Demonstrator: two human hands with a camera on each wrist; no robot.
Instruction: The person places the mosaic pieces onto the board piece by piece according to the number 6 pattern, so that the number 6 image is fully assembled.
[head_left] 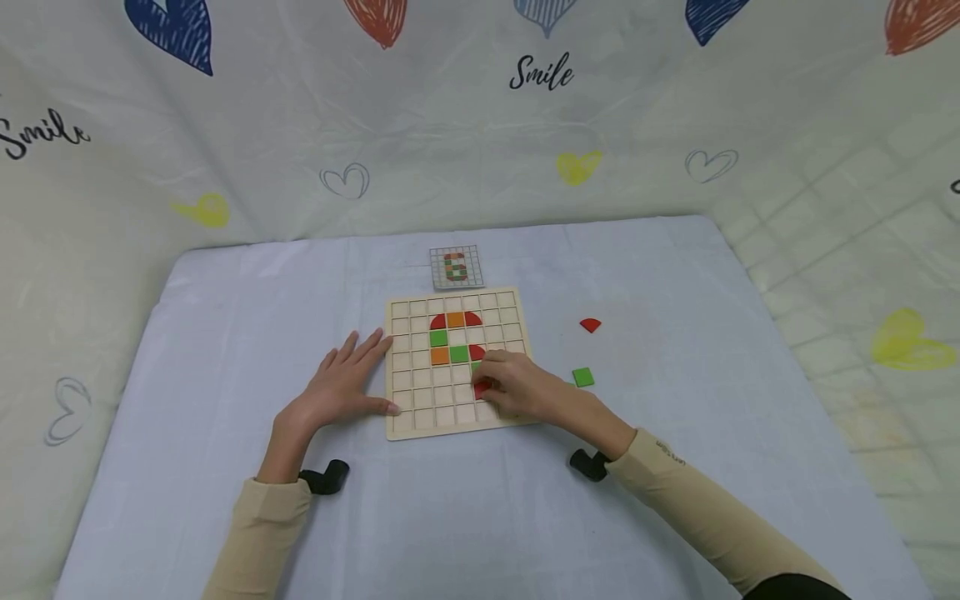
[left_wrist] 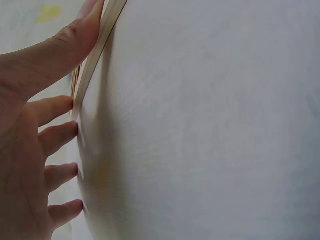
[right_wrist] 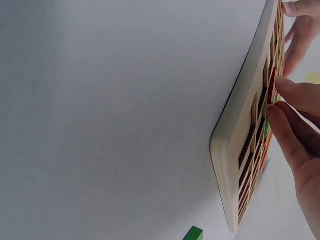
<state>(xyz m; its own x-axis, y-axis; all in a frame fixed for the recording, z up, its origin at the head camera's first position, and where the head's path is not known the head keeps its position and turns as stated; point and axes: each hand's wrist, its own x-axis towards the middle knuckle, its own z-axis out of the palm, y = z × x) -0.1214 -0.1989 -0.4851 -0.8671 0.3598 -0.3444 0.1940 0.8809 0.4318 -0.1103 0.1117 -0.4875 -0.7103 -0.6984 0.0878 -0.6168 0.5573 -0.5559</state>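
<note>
A wooden grid board (head_left: 411,425) lies on the table with red, orange and green tiles set in several of its squares. My left hand (head_left: 333,392) rests with spread fingers at the board's left edge, thumb and index fingertips touching it. Over the lower middle squares, my right hand (head_left: 517,385) pinches a red rounded tile (head_left: 482,389) at the board's surface. In the right wrist view the red tile (right_wrist: 271,86) shows edge-on at the fingertips. The right fingers partly hide a green tile (head_left: 476,367) just above it.
Behind the board lies a small pattern card (head_left: 457,267) printed with a grid and coloured shapes. To the right, a loose red quarter-circle tile (head_left: 590,325) and a green square tile (head_left: 582,377) lie on the white cloth (head_left: 660,283).
</note>
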